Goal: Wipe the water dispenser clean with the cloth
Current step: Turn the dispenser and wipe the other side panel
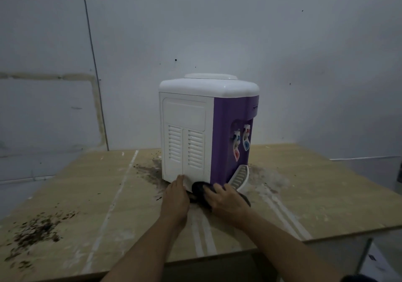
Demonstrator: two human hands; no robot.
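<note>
- Nearest the camera, two bare forearms reach forward over the near edge of the table [326,199], a pale wood-grain top with white streaks and dark crumbs scattered near its left edge.
- The left hand [175,197] lies flat, fingers extended and together, fingertips touching the bottom of the white side panel; it grips nothing and looks to be steadying the unit.
- Just to its right, the right hand [226,199] presses down on the dark cloth [199,189], fingers curled over it, so the cloth is bunched under the palm and held against the lower corner where white meets purple.
- The cloth touches the base of the water dispenser [187,134], which stands upright near the middle of the table, toward its far edge, its long axis vertical.
- From the fingers, the uncleaned body rises up and away; the right hand is the nearer one to the work, so a stroke would likely run upward along the corner.
- On the purple front, two taps [241,140] sit above the drip tray [239,177].
- More dark grime spreads on the table around the base.
- Behind stands a plain grey wall.
</note>
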